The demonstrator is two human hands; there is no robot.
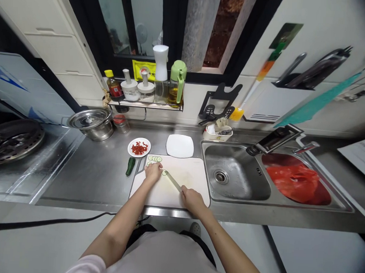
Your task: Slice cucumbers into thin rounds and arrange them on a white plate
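Observation:
A white cutting board lies on the steel counter in front of me. My left hand rests on the board's near left part, fingers curled over a piece of cucumber that it mostly hides. My right hand grips the handle of a knife, whose blade points up and left to the left hand's fingertips. Several cucumber slices lie at the board's far left corner. A dark green cucumber end sits on the counter left of the board.
A small plate of chopped red chilli and an empty white square plate stand behind the board. A double sink lies right, its far basin holding a red tub. A lidded steel pot and condiment shelf stand at back left.

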